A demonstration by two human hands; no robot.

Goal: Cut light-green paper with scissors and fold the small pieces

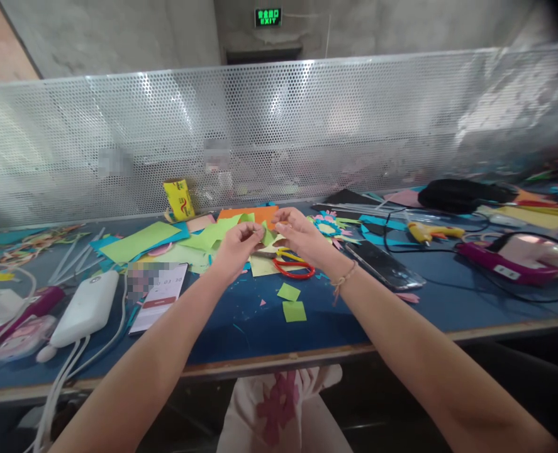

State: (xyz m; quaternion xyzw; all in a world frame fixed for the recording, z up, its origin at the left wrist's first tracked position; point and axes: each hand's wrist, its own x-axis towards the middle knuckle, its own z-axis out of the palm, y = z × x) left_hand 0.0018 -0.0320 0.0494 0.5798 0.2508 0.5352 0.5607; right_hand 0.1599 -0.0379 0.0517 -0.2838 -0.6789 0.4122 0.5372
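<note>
Above the table, a small piece of green paper [267,234] is between my two hands. My left hand [237,248] pinches its left side between thumb and fingertips. The fingers of my right hand [302,238] are bent and closed at its right side. Just below my hands lie scissors with red and yellow handles [295,272], their blades partly hidden by my fingers. Two small green paper squares, the upper one [289,292] and the lower one [294,311], lie nearer to me. Larger crumpled green paper [215,234] is behind my left hand.
A phone with a lit screen [160,302] and a white power bank [86,308] with cables lie left. Right are a dark phone [387,265], a yellow glue gun [432,233] and a purple power strip [500,264]. A perforated metal screen [279,132] stands behind.
</note>
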